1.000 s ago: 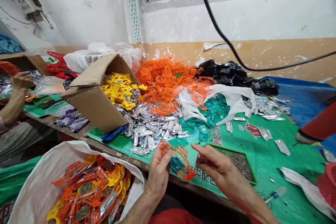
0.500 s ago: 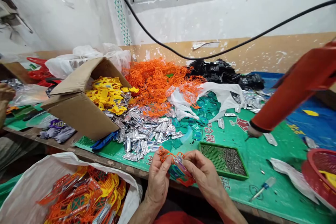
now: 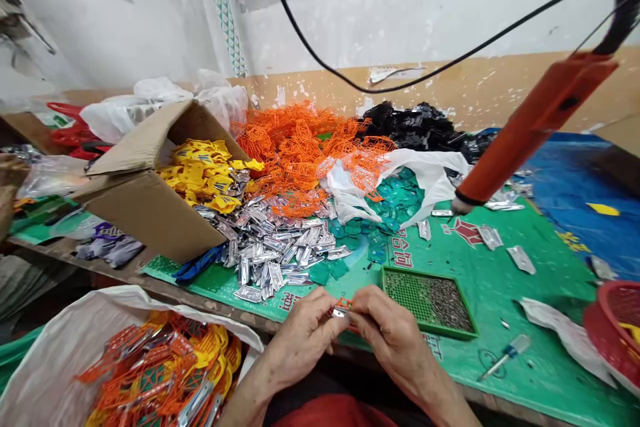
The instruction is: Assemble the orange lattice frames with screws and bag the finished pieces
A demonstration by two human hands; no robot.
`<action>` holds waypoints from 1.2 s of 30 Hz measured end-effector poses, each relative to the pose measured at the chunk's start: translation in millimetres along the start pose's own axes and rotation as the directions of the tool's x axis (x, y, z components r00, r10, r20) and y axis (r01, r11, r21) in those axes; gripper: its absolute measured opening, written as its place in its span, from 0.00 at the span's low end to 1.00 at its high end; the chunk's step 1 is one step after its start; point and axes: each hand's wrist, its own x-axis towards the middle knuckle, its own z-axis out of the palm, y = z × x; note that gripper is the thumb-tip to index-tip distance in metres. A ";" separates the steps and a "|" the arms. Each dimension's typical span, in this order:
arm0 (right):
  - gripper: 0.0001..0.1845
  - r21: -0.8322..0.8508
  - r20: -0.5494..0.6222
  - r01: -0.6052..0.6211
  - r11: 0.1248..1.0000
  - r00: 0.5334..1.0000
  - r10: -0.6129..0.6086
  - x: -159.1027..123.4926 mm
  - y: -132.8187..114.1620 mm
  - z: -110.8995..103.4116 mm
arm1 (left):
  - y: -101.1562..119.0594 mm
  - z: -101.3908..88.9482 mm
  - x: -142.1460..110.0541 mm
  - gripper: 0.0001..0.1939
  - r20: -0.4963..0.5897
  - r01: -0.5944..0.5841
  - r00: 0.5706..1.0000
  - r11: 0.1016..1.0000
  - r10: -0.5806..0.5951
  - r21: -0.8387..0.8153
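Observation:
At the table's front edge, my left hand [image 3: 300, 343] and my right hand [image 3: 397, 333] meet, their fingertips pinched on a small orange plastic frame [image 3: 344, 303]. A shiny metal plate [image 3: 339, 312] shows at the frame, between the two thumbs. Most of the frame is covered by fingers. Just right of my right hand is a green tray [image 3: 472, 327] holding small dark screws or pins. A heap of silvery metal plates [image 3: 280, 253] lies beyond my left hand, with translucent green plastic pieces [image 3: 400, 197] behind it to the right.
An orange electric screwdriver [image 3: 535, 133] hangs over the right side on a black cable. A cardboard box [image 3: 155, 213] spills yellow parts. Behind is an orange frame pile [image 3: 305, 147]. A white sack [image 3: 45, 353] of parts stands front left; a small hand screwdriver [image 3: 505, 357] lies right.
My hands have turned the orange frame so the green piece no longer shows and a metal plate does. The hanging screwdriver has swung away and up. The view has shifted slightly.

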 end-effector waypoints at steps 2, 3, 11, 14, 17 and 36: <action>0.06 -0.081 -0.007 0.060 0.995 0.998 -0.061 -4.2 -0.3 -3.8 | -2.7 2.8 0.8 0.11 0.021 0.033 0.999 0.991 -0.031 -0.130; 0.06 -0.137 -0.019 0.071 0.988 0.997 -0.074 -6.8 -0.4 -6.8 | -3.8 4.1 0.8 0.11 0.015 0.031 0.999 0.987 -0.029 -0.155; 0.04 -0.327 -0.070 0.056 0.943 0.994 -0.084 -17.5 -6.5 -28.8 | -2.9 13.1 -0.2 0.08 -0.122 -0.190 0.974 0.982 0.189 0.005; 0.04 -0.324 -0.084 0.084 0.942 0.990 -0.117 -16.3 -9.0 -29.8 | -5.6 15.6 0.0 0.07 -0.143 -0.311 0.937 0.948 0.318 0.066; 0.05 -0.283 -0.091 0.120 0.952 0.984 -0.151 -15.7 -10.8 -29.8 | -9.6 15.2 -0.1 0.09 -0.144 -0.396 0.900 0.910 0.411 0.123; 0.08 -0.131 -0.172 0.039 0.991 0.983 -0.062 -40.7 -18.5 -19.7 | -16.3 16.3 -6.7 0.06 -0.055 -0.479 0.874 0.875 0.483 0.072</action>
